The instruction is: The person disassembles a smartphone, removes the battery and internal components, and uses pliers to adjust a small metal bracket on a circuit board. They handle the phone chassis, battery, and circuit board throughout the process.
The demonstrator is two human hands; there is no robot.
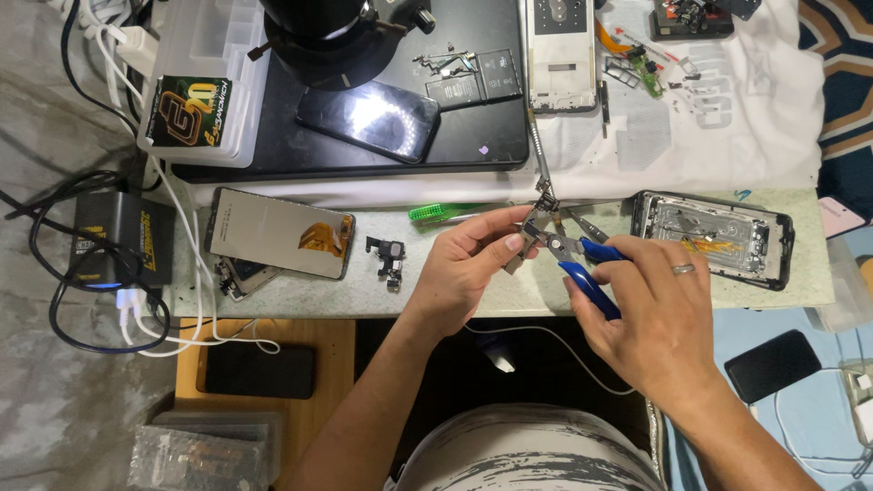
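Observation:
My right hand grips blue-handled cutters, whose metal jaws point up and left. My left hand pinches a small metal part right at the jaws, thumb and fingers closed on it. Both hands meet above the front edge of the work mat. A green-handled screwdriver lies just behind my left hand. An opened phone frame lies to the right of my right hand.
A phone screen panel with an orange flex lies at left, a small camera module beside it. A dark phone sits under a microscope base. A charger block with cables stands far left. More phone parts lie on white cloth.

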